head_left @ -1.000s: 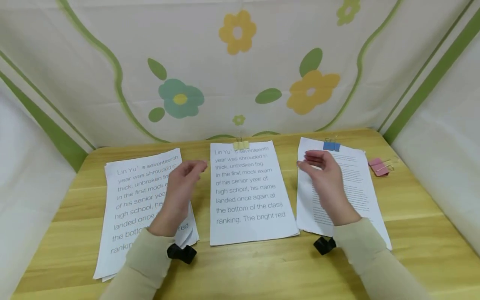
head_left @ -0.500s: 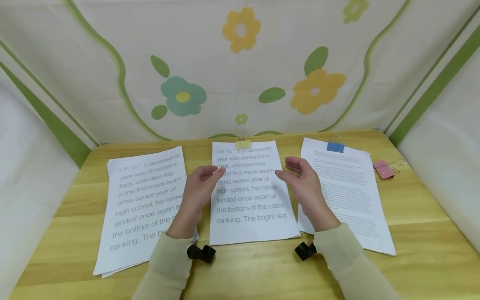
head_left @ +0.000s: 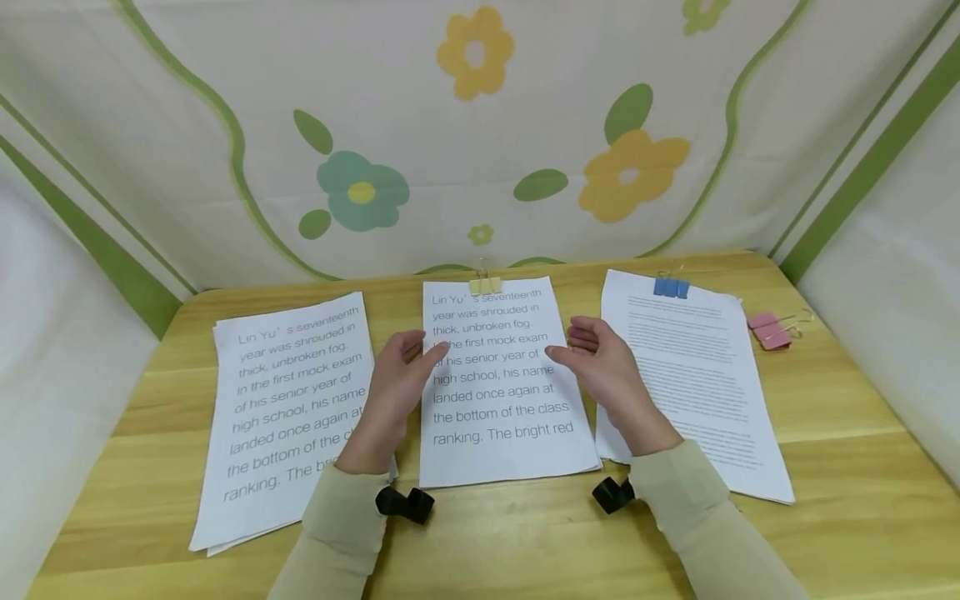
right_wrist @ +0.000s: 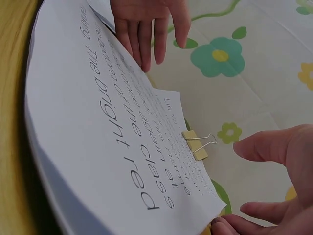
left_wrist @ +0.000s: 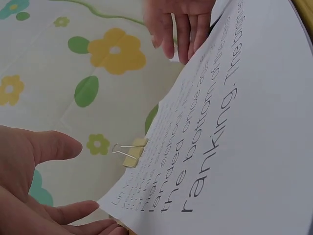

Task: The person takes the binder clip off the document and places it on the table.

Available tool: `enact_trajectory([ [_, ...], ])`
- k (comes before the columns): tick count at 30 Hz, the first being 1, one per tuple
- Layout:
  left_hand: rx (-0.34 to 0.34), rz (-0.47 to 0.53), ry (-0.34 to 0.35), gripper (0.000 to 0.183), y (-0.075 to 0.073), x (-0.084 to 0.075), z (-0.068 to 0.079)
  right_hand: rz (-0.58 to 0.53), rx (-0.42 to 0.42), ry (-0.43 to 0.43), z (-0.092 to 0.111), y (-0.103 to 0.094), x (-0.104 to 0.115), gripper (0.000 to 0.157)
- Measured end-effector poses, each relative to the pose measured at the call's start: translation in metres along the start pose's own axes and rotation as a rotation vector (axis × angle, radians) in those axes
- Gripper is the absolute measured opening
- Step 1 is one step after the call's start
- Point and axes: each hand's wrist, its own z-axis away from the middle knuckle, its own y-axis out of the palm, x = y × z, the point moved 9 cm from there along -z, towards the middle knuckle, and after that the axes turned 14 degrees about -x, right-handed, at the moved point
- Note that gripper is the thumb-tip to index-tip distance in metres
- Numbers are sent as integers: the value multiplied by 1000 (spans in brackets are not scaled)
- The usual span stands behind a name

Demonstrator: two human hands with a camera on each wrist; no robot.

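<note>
A stack of printed paper (head_left: 498, 454) lies in the middle of the table, a yellow binder clip (head_left: 486, 287) on its top edge. My left hand (head_left: 393, 379) is at the stack's left side, thumb over the sheet and fingers loosely bent. At the right side is my right hand (head_left: 611, 375), its thumb also over the paper. Neither hand grips anything. In the left wrist view, the left fingertips (left_wrist: 90, 208) are close to the paper's edge; I cannot tell whether they touch. The right wrist view has the right fingers (right_wrist: 259, 210) near the opposite edge.
An unclipped paper stack (head_left: 277, 417) lies to the left, partly behind the left forearm. On the right is a small-print stack (head_left: 697, 367) with a blue binder clip (head_left: 671, 287). A pink binder clip (head_left: 771, 331) lies beyond it. A flowered cloth (head_left: 450, 150) hangs behind the table.
Both hands have come inward from over the outer stacks to the sides of the middle stack. Over the last half second they have barely moved. The papers and clips stay in place.
</note>
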Motion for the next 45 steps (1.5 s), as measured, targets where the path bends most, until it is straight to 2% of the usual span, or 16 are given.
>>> enact_trajectory([
  [10,6,100,-40,68,0,7,-3,2,26,-20,1,7,-2,75],
  [21,5,8,-29,70,5,0,-7,-16,17,-27,-2,5,-4,69],
  [28,6,59,-97,66,-1,-3,-12,-12,24,-16,-2,6,-8,66],
  [33,7,43,-127,74,1,1,-16,-17,20,-16,-2,5,-9,64],
  [36,23,26,-114,74,5,2,-18,-20,12,-11,-1,4,-9,63],
  [39,35,5,-74,63,9,2,-20,-19,12,-7,0,4,-8,62],
  [45,-9,-21,-15,44,9,3,-22,-11,9,-8,1,5,-7,62],
])
